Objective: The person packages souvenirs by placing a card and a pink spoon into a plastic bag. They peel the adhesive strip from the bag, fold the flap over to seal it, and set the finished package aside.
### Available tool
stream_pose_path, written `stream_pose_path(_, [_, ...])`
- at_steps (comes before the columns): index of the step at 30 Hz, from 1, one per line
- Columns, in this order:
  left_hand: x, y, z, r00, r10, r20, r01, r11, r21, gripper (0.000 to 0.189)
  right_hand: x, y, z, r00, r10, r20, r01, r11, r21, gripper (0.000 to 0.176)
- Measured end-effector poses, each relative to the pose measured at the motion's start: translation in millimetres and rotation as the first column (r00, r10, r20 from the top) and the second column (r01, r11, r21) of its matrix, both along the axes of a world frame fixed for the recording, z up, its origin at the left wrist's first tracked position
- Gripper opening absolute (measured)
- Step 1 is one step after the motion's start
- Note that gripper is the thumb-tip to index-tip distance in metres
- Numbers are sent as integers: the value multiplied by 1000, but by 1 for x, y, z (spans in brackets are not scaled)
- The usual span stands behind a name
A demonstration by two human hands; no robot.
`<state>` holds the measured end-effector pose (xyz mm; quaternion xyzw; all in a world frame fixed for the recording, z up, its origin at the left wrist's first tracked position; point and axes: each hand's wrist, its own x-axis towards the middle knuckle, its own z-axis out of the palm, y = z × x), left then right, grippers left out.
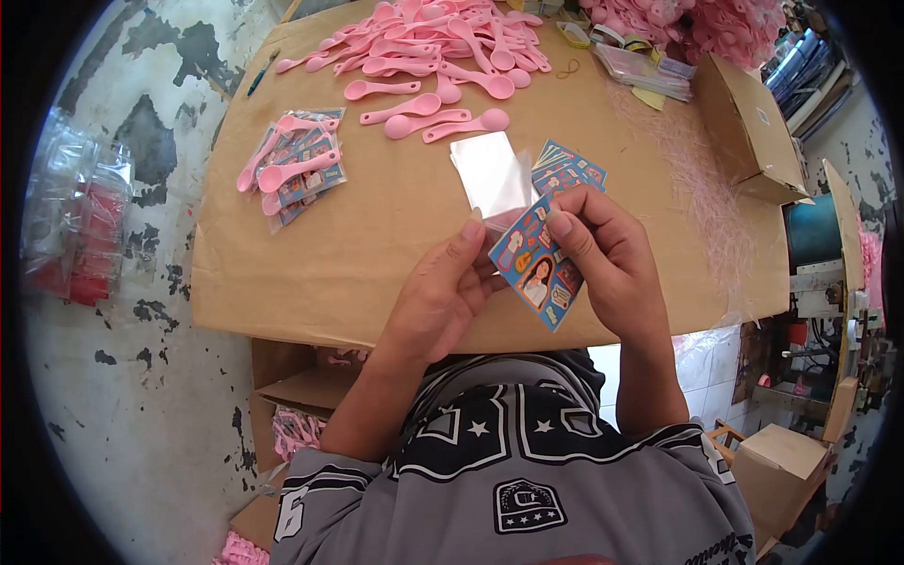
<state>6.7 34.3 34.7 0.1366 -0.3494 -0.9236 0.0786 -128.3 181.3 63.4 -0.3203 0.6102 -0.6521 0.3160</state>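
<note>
Near the table's front edge, my right hand [612, 259] pinches a blue printed card [537, 268] covered with small colourful pictures, among them a figure with dark hair. My left hand [447, 282] is beside the card's left edge, thumb and fingers closed on what looks like a clear plastic bag [505, 222]; its outline is hard to make out. Just beyond lies a stack of shiny clear bags [485, 169]. More blue cards [567, 169] are fanned out beyond my right hand.
A large heap of pink spoons [424, 42] covers the far side of the brown table [377, 273]. Packed bags with cards and pink spoons [299, 168] lie at the left. A cardboard box [749, 127] and pink plastic shreds [697, 179] are at the right.
</note>
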Motion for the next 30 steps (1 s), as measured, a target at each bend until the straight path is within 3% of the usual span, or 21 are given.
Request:
stream_pose_path(2, [-5, 0, -11, 996, 10, -83, 4, 987, 163, 49, 0, 5, 9, 999, 51, -13, -50, 996, 77, 20])
stream_pose_path(6, [-8, 0, -24, 996, 86, -11, -84, 984, 160, 39, -3, 7, 3, 997, 61, -53, -57, 995, 80, 21])
stream_pose_path(8, [-9, 0, -27, 988, 155, -3, -153, 974, 165, 36, -7, 12, 4, 1000, 7, -10, -5, 993, 120, 21])
stream_pose_path(11, [-10, -9, -24, 959, 284, 26, -285, 954, 94, 32, -20, 11, -15, 966, -257, 2, 257, 966, -7, 22])
stream_pose_path(13, [-14, -12, -26, 934, 357, 21, -357, 931, 77, 36, -27, 21, -13, 962, -234, 138, 241, 970, -31, 25])
stream_pose_path(15, [-17, -13, -29, 908, 419, 20, -419, 906, 64, 38, -24, 15, -19, 936, -339, 95, 341, 940, -7, 26])
stream_pose_path(19, [-24, -11, -33, 870, 491, 37, -492, 867, 77, 36, -11, 17, -31, 955, -289, 66, 288, 957, 26, 26])
stream_pose_path(22, [-26, -11, -35, 867, 498, 27, -499, 863, 83, 38, -10, 27, -39, 980, -154, 129, 144, 986, 83, 21])
stream_pose_path(28, [-31, 0, -26, 880, 474, 10, -474, 878, 75, 39, 3, 5, -40, 953, -258, 161, 264, 964, -14, 22])
stream_pose_path(30, [-31, 2, -27, 885, 465, 3, -464, 883, 67, 41, 2, 6, -42, 963, -235, 136, 235, 972, 14, 23])
